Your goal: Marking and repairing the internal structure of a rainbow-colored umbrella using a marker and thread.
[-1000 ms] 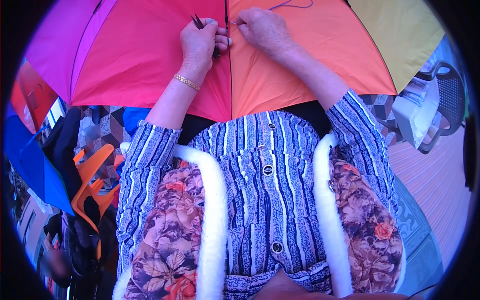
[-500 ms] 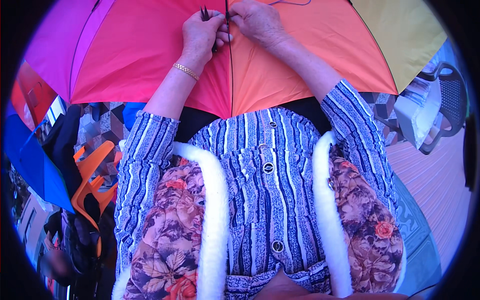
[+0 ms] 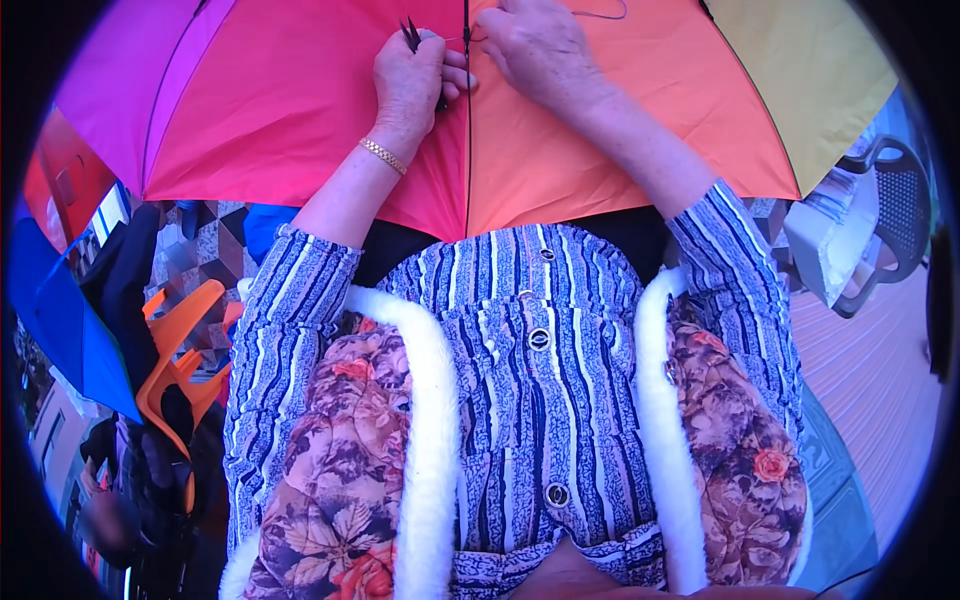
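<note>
Spread across my lap is an umbrella canopy (image 3: 300, 120) with pink, red, orange and yellow panels. A thin dark rib (image 3: 467, 150) runs down the seam between the red and orange panels. Just left of this rib, my left hand (image 3: 408, 80) holds small black pointed snips (image 3: 411, 38), their two tips poking out above the thumb and the other end below the palm. On the orange side, my right hand (image 3: 540, 50) is closed in a pinch on a fine thread reaching toward the rib. Whether a needle is in that pinch is too small to tell. A loop of dark thread (image 3: 610, 14) lies beyond it.
At the right stands a grey chair (image 3: 890, 215) with a white container (image 3: 825, 240) beside it. An orange chair (image 3: 180, 360) and a blue umbrella (image 3: 75, 315) are at the left, near a person in dark clothing (image 3: 150, 480). Patterned tiles (image 3: 205, 250) cover the floor.
My right hand has drawn back a little to the right from the rib, and thread now shows between them. My left hand stays beside the rib with the snips.
</note>
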Motion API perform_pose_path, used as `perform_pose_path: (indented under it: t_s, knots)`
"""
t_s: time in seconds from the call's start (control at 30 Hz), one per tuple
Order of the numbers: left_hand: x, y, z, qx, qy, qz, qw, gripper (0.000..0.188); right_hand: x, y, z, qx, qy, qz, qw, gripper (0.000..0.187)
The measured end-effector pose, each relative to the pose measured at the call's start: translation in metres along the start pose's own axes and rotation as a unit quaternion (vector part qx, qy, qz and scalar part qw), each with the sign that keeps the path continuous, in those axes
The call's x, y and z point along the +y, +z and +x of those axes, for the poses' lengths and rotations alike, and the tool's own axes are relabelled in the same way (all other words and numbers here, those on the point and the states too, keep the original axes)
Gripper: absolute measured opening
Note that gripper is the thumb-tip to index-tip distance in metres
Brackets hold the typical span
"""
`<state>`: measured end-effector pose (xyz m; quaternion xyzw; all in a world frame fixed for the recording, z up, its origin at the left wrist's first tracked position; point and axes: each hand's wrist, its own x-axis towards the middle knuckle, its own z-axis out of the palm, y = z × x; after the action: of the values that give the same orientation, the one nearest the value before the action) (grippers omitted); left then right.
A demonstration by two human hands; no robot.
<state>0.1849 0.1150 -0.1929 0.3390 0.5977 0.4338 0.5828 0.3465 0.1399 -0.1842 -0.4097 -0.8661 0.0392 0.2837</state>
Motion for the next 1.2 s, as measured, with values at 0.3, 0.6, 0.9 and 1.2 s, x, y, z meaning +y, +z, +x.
perform_pose_path:
  t_s: [0.3,0.6,0.9,1.2]
  knots:
    - [-0.005,-0.012,-0.005,0.022,0.012,-0.033,0.999,0.015,-0.014,0.02,-0.007,-0.228,0.202,0.08,0.949,0.017]
    - [-0.01,-0.039,-0.01,0.006,0.024,-0.035,0.999,0.01,-0.035,0.051,-0.009,-0.127,0.306,0.402,0.854,0.023]
    - [-0.015,-0.058,-0.014,0.025,0.014,-0.065,0.997,0.007,-0.057,0.06,-0.007,-0.124,0.364,0.429,0.817,0.021]
    - [-0.02,-0.075,-0.015,0.018,0.03,-0.047,0.998,0.006,-0.07,0.073,-0.006,-0.119,0.378,0.458,0.796,0.019]
